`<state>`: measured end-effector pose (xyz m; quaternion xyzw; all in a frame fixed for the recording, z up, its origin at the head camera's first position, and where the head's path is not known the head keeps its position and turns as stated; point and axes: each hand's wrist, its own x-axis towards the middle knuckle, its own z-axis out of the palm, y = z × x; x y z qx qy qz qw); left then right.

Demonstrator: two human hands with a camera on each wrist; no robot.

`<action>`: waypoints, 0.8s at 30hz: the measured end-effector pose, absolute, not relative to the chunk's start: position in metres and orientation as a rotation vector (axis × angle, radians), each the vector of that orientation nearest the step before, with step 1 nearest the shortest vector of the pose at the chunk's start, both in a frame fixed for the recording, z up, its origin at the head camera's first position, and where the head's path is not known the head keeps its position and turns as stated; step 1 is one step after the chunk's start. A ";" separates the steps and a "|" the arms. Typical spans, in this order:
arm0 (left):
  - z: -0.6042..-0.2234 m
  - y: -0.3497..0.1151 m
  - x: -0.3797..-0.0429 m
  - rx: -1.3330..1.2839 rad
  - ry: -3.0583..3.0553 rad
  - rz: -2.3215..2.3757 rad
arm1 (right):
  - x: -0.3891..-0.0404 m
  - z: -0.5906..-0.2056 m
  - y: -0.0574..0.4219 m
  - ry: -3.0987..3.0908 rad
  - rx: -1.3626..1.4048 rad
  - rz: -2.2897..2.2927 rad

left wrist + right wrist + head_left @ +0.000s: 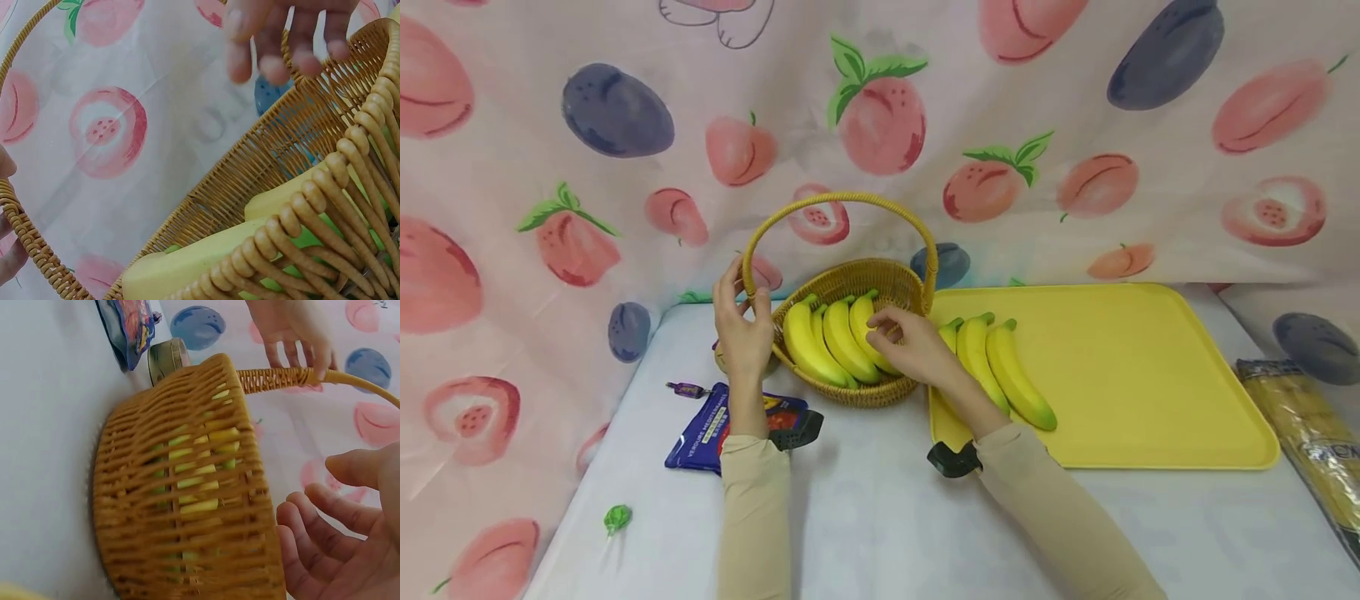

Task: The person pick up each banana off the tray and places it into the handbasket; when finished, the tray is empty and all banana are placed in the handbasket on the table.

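Observation:
A wicker basket (872,397) with a tall hooped handle (842,197) holds several yellow bananas (811,343) with green tips. My left hand (747,333) grips the handle near its left base; the right wrist view shows the thumb and fingers around the wrapped cane (272,380). Over the basket's right side hovers my right hand (916,343), its fingers loosely bent and nothing in them. In the right wrist view, that hand (353,534) overlaps the basket rim. More bananas (1018,379) lie side by side on the yellow tray (1150,375), partly hidden by my right forearm.
Left of the basket are a round tin (167,359), a blue food pouch (700,433) and a small purple-wrapped sweet (687,389). A green lollipop (617,518) lies nearer the front left. Past the tray's right edge lies a bag of pasta (1311,433). Fruit-print cloth (880,125) hangs behind.

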<state>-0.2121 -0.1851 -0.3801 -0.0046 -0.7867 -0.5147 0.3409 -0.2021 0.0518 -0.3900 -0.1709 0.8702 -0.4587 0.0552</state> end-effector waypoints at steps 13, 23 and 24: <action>-0.382 -0.187 -0.208 -0.031 -2.051 -1.343 | -0.174 -0.404 0.106 2.663 -0.492 -1.567; -0.379 -0.185 -0.212 -0.021 -2.047 -1.346 | -0.173 -0.407 0.147 2.720 -0.379 -1.513; -0.379 -0.184 -0.213 -0.023 -2.045 -1.345 | -0.174 -0.407 0.152 2.726 -0.372 -1.501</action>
